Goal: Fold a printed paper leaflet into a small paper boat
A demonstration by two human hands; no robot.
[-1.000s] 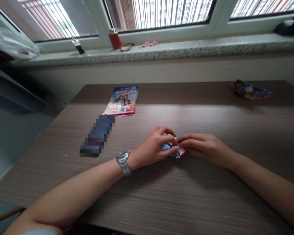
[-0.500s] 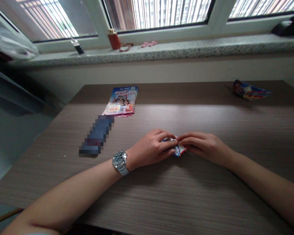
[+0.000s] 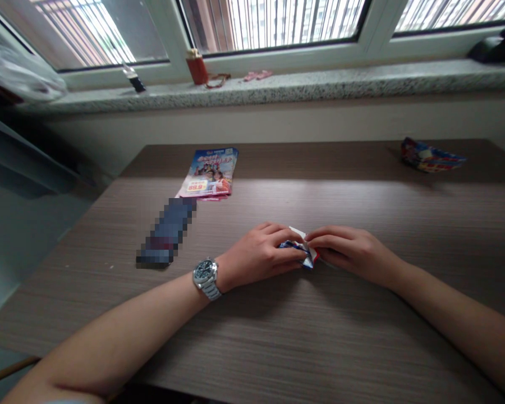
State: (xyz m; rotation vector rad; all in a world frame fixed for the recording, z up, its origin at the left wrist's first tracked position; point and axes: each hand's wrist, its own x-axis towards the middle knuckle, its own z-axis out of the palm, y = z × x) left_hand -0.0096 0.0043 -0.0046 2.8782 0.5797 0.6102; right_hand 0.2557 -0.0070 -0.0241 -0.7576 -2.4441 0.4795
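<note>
A small folded printed paper (image 3: 310, 260), blue, white and red, lies on the table between my two hands. My left hand (image 3: 263, 251), with a metal watch at the wrist, presses its fingers over the paper's left side. From the right, the bent fingertips of my right hand (image 3: 353, 251) grip the paper's other edge. The fingertips of both hands nearly meet above it, hiding much of the paper. A white flap sticks out behind the left fingers.
A stack of printed flyers (image 3: 210, 174) lies at the back left of the table (image 3: 252, 348). In front of it sits a pixelated dark flat object (image 3: 166, 233). A folded colourful paper piece (image 3: 431, 157) stands at the back right. A red bottle-like item (image 3: 197, 69) is on the windowsill.
The fingers of my left hand have shifted slightly over the paper, and a white flap now shows behind them. My right hand has barely moved.
</note>
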